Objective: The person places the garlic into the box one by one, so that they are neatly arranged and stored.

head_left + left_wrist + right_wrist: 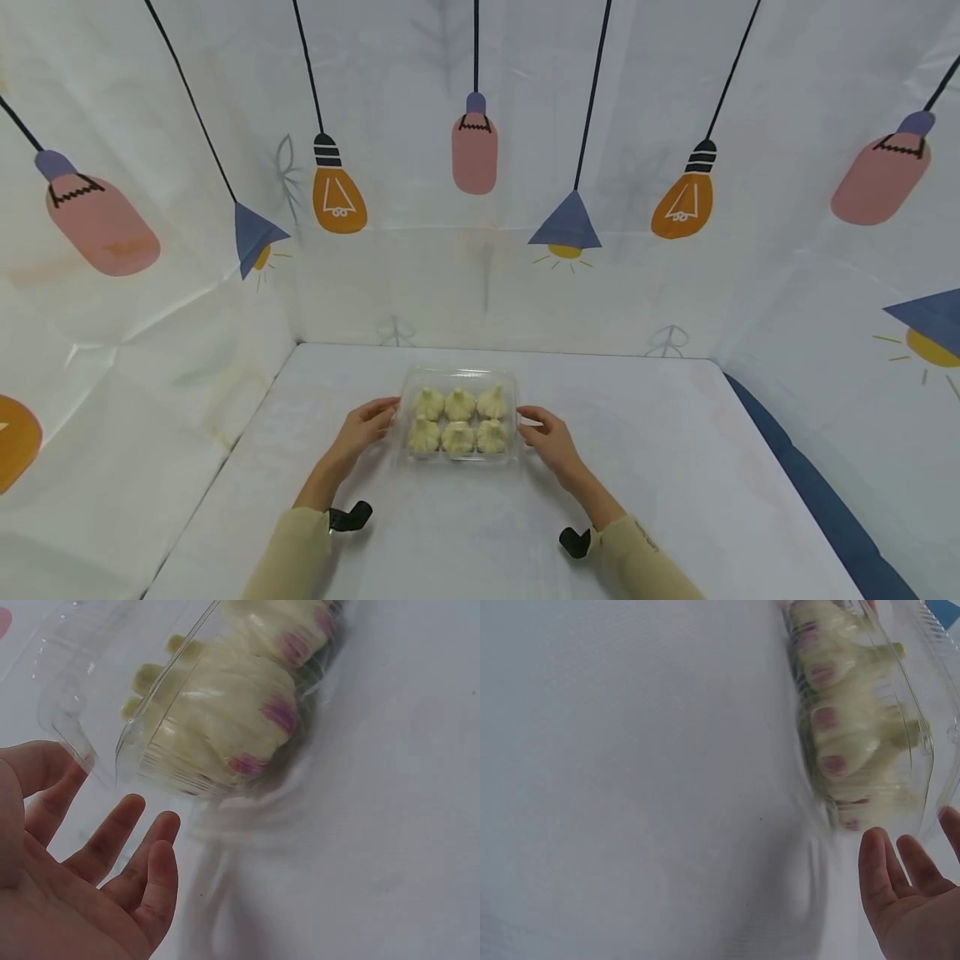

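A clear plastic clamshell box (459, 457) sits on the white table in the head view. Inside it are several whitish garlic bulbs (459, 405) in two rows, with purple patches showing on them in both wrist views. My left hand (365, 429) is at the box's left side, its fingers loosely bent; in the left wrist view a fingertip overlaps the clear plastic edge. On the opposite side, my right hand (553, 442) has its fingertips beside the right wall, touching or very near it. Neither hand wraps around the box.
The white tabletop (465, 533) extends on all sides of the box. White sheeting (405, 275) printed with hanging lamps stands behind and at the sides. Dark blue fabric (810, 483) lies past the table's right edge. Each wrist carries a black mount.
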The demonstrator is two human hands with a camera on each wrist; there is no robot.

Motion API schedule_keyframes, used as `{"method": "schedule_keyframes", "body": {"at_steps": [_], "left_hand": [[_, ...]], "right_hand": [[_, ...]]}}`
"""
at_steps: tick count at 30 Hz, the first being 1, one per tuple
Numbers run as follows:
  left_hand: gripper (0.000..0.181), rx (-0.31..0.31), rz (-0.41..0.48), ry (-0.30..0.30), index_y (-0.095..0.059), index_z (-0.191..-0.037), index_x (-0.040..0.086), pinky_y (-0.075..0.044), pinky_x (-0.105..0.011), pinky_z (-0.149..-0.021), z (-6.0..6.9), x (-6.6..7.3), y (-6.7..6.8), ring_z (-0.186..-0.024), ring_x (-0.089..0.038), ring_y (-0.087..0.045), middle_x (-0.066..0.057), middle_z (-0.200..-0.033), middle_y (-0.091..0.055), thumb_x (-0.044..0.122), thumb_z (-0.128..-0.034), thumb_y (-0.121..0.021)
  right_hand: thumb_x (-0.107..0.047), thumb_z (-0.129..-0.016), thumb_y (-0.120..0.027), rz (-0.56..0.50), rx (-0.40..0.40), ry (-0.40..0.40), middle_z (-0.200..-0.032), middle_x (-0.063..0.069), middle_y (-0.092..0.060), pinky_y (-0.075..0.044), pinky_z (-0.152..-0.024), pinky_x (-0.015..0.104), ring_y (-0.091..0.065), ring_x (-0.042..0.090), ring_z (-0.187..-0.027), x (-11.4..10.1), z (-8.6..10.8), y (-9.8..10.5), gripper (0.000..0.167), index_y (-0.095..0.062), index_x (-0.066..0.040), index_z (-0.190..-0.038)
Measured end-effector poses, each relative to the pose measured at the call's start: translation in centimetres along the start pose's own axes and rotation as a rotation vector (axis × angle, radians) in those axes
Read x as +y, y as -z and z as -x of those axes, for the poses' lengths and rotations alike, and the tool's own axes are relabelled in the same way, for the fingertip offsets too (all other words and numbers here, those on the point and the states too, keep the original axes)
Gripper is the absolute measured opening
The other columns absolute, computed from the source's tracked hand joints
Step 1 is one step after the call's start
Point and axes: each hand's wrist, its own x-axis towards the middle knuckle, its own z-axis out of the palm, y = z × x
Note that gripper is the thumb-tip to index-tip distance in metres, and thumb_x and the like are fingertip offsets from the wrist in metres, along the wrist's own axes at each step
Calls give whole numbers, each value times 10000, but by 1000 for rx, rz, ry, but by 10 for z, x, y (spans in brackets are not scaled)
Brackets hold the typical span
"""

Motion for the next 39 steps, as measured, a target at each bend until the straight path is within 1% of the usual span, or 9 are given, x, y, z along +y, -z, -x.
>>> {"method": "schedule_keyframes", "body": {"at_steps": [12, 17, 19, 20, 25, 27, 32, 35, 39], "left_hand": [[428, 40, 11, -1, -536, -1386, 81, -468, -352, -816, 13, -8, -12, -1128, -288, -539, -179, -1324, -559, 207, -982, -602], [436, 53, 34, 15, -522, -1406, 130, -472, -325, -740, 19, -10, -14, -1011, -246, -553, -176, -1308, -564, 176, -979, -598], [455, 41, 50, 5, -496, -1426, 118, -475, -329, -749, 26, -6, -16, -1029, -269, -552, -200, -1320, -550, 131, -980, -586], [468, 37, 44, -5, -485, -1434, 106, -480, -343, -768, 30, -2, -17, -1048, -280, -551, -215, -1322, -542, 109, -976, -585], [512, 48, -14, -53, -456, -1459, 134, -495, -411, -843, 40, -9, -20, -1136, -335, -557, -224, -1331, -518, 149, -970, -608], [512, 78, -33, -67, -473, -1451, 172, -510, -379, -801, 39, -20, -21, -1060, -307, -602, -191, -1275, -552, 186, -962, -624], [526, 82, -14, -78, -454, -1464, 169, -529, -335, -700, 43, -23, -24, -811, -296, -662, -194, -959, -655, 137, -962, -608], [544, 62, 9, -81, -425, -1479, 154, -523, -314, -639, 45, -24, -25, -717, -283, -665, -197, -804, -680, 86, -964, -586], [540, 55, 68, -91, -424, -1479, 145, -524, -308, -622, 45, -25, -26, -664, -258, -662, -170, -740, -678, 52, -965, -560]], "right_hand": [[-74, -928, -653, -42, 18, 6, -1232, 175, -607, -519, -772, 482, -622, 287, -1028, 4, 21, -5, 344, -611, 1, -1261], [-2, -914, -631, -40, 0, 37, -1173, 221, -611, -510, -757, 541, -629, 269, -947, -17, 34, -6, 366, -580, 56, -1271], [14, -912, -621, -24, -2, 35, -1147, 229, -610, -507, -743, 551, -623, 258, -909, -27, 38, -6, 375, -569, 60, -1280], [-4, -916, -625, -13, 3, 33, -1129, 210, -619, -516, -727, 523, -619, 239, -902, -26, 38, -7, 380, -570, 42, -1289], [-124, -951, -629, 22, 22, -3, -1034, 128, -648, -509, -638, 368, -614, 254, -867, -1, 32, -13, 403, -557, -59, -1342], [-140, -958, -626, 26, 20, -4, -989, 136, -657, -486, -600, 320, -609, 284, -822, 5, 32, -15, 419, -540, -70, -1362], [-110, -965, -589, 48, -1, -11, -841, 175, -669, -479, -576, 299, -624, 308, -746, 2, 35, -16, 465, -477, -62, -1414], [-94, -987, -545, 16, -41, -39, -832, 210, -677, -527, -654, 392, -658, 355, -801, -3, 37, -17, 493, -408, -48, -1459], [-42, -995, -504, -88, -83, -51, -901, 293, -669, -512, -748, 542, -642, 464, -845, -16, 42, -16, 519, -331, 9, -1482]]}}
